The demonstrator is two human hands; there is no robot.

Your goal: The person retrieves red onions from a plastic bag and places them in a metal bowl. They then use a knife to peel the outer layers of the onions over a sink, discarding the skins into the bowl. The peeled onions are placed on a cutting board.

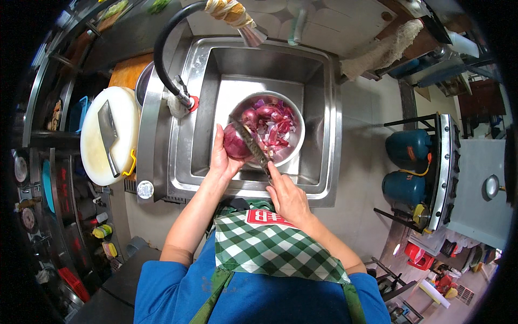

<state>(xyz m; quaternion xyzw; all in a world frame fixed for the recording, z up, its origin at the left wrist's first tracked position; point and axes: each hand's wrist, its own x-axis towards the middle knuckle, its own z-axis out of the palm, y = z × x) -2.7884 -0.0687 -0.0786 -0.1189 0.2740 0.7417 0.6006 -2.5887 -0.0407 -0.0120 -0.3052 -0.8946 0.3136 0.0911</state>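
Note:
My left hand holds a large red onion over the left side of a round metal bowl. In my right hand is a knife with a dark, stained blade, which lies slantwise across the onion's right side. Its handle is mostly hidden by my fingers. Inside the bowl are red onions and many loose purple onion skins. The bowl stands in a stainless steel sink.
A black hose faucet arches over the sink's left rim. Further left, a cleaver lies on a thick round white cutting board. Blue gas cylinders stand under a stove at the right.

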